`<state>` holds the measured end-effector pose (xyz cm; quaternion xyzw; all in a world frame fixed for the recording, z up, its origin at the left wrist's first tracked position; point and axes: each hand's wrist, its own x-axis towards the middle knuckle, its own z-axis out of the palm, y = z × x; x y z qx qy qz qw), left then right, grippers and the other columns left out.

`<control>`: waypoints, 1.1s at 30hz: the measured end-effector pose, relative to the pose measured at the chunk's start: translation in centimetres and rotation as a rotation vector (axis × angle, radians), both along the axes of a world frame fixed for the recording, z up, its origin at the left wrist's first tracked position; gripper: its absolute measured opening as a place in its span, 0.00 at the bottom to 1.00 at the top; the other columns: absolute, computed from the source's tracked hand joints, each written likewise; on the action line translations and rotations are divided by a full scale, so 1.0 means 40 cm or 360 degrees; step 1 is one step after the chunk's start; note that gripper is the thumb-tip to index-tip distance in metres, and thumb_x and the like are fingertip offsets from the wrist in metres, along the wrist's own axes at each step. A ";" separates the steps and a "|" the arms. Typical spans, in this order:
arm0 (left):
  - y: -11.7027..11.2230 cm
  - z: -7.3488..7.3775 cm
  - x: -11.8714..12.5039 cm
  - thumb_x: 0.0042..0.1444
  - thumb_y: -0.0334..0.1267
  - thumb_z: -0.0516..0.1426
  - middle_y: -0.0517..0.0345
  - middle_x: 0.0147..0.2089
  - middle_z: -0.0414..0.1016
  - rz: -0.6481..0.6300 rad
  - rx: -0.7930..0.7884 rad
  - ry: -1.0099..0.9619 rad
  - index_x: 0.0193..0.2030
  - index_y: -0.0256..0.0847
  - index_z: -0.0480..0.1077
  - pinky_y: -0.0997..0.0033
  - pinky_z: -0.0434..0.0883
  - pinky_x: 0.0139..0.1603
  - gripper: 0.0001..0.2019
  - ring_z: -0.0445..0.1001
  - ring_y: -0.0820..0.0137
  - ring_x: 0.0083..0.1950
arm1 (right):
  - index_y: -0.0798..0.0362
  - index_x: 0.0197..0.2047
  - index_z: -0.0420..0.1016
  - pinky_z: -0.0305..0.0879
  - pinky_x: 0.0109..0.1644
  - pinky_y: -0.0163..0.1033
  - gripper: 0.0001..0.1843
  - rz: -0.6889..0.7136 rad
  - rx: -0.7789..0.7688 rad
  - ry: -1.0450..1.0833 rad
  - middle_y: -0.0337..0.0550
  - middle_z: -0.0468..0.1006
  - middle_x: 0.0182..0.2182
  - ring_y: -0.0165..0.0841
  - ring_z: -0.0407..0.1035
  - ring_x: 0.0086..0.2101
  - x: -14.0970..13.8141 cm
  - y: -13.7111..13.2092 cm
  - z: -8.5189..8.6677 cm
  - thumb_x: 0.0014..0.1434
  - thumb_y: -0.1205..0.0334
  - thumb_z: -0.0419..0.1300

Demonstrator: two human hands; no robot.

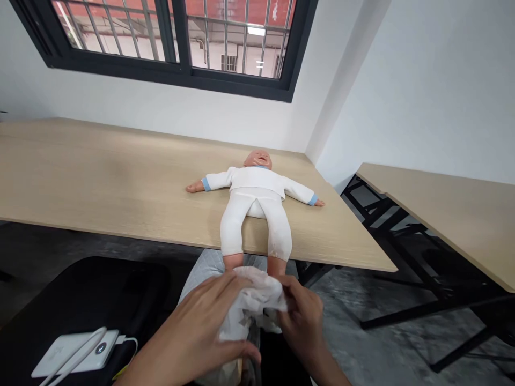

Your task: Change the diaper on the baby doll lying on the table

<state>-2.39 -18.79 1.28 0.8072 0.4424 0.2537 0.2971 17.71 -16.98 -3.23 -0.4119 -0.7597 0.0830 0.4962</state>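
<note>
A baby doll (255,187) in a white long-sleeved suit with blue cuffs lies on its back on a light wood table (120,171). Its arms are spread, and its lower legs hang over the table's near edge. Just below the doll's feet, my left hand (205,321) and my right hand (301,316) both grip a crumpled white cloth (251,300). The cloth touches or nearly touches the doll's lower legs, and it hides the feet.
A white power bank (76,351) with a white cable lies on a black padded surface (80,289) at lower left. A second wood table (442,220) on a black metal frame stands to the right. A barred window (181,37) is set in the wall behind.
</note>
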 end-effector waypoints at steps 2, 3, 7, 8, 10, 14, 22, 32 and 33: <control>0.013 -0.027 0.013 0.53 0.40 0.62 0.52 0.55 0.72 0.0083 0.0170 0.0018 0.54 0.47 0.68 0.56 0.67 0.56 0.20 0.70 0.57 0.55 | 0.52 0.31 0.69 0.57 0.23 0.29 0.09 0.0198 -0.0432 -0.0012 0.33 0.73 0.21 0.25 0.65 0.20 0.004 0.011 0.009 0.50 0.74 0.52; 0.019 -0.037 0.016 0.56 0.36 0.58 0.52 0.51 0.74 0.0100 0.0201 -0.0037 0.50 0.45 0.70 0.59 0.68 0.52 0.14 0.72 0.59 0.51 | 0.53 0.28 0.68 0.55 0.24 0.29 0.08 0.0279 -0.0622 -0.0051 0.32 0.71 0.20 0.25 0.63 0.20 0.007 0.016 0.016 0.50 0.74 0.52; 0.034 -0.031 0.001 0.59 0.34 0.54 0.58 0.37 0.75 0.0115 -0.0031 -0.0290 0.38 0.41 0.72 0.75 0.68 0.38 0.05 0.74 0.70 0.37 | 0.54 0.22 0.66 0.48 0.25 0.30 0.10 0.0311 -0.0925 -0.0293 0.33 0.65 0.18 0.24 0.57 0.21 0.022 0.033 0.057 0.55 0.66 0.57; 0.035 -0.022 -0.007 0.58 0.35 0.56 0.59 0.37 0.76 0.0122 -0.0119 -0.0296 0.39 0.41 0.72 0.76 0.67 0.39 0.05 0.73 0.71 0.37 | 0.54 0.23 0.66 0.47 0.25 0.30 0.10 0.0272 -0.0928 -0.0350 0.33 0.65 0.19 0.24 0.57 0.21 0.026 0.035 0.068 0.55 0.65 0.57; 0.034 -0.001 -0.022 0.58 0.37 0.57 0.60 0.39 0.76 0.0089 -0.0291 -0.0255 0.43 0.43 0.73 0.76 0.66 0.40 0.08 0.73 0.70 0.39 | 0.54 0.22 0.66 0.46 0.25 0.31 0.10 0.0215 -0.0949 -0.0471 0.33 0.63 0.18 0.24 0.56 0.21 0.031 0.037 0.090 0.54 0.64 0.59; 0.029 0.020 -0.038 0.59 0.45 0.54 0.60 0.35 0.76 0.0049 -0.0440 -0.0156 0.38 0.41 0.76 0.76 0.63 0.36 0.13 0.70 0.69 0.37 | 0.53 0.25 0.68 0.49 0.25 0.30 0.06 0.0321 -0.1056 -0.0465 0.32 0.67 0.20 0.25 0.60 0.22 0.035 0.045 0.122 0.51 0.68 0.61; 0.034 -0.009 -0.048 0.53 0.47 0.55 0.59 0.26 0.69 0.0207 -0.0562 -0.0336 0.21 0.39 0.68 0.74 0.64 0.35 0.16 0.67 0.69 0.33 | 0.46 0.47 0.72 0.57 0.29 0.30 0.15 0.0485 -0.0930 -0.0440 0.33 0.67 0.27 0.26 0.62 0.26 0.036 0.048 0.144 0.56 0.64 0.63; 0.021 0.000 -0.033 0.42 0.50 0.59 0.61 0.28 0.68 0.0699 -0.1087 -0.0671 0.25 0.40 0.69 0.72 0.64 0.37 0.14 0.66 0.68 0.35 | 0.51 0.38 0.70 0.63 0.48 0.34 0.08 0.0979 -0.0566 -0.0236 0.39 0.76 0.41 0.29 0.68 0.43 -0.019 0.035 0.111 0.59 0.57 0.63; 0.022 -0.002 -0.029 0.41 0.51 0.59 0.63 0.26 0.66 0.0761 -0.1138 -0.0733 0.24 0.40 0.67 0.73 0.62 0.33 0.15 0.65 0.70 0.32 | 0.52 0.36 0.69 0.63 0.45 0.34 0.09 0.0932 -0.0530 -0.0223 0.38 0.76 0.37 0.29 0.69 0.39 -0.019 0.035 0.103 0.59 0.57 0.63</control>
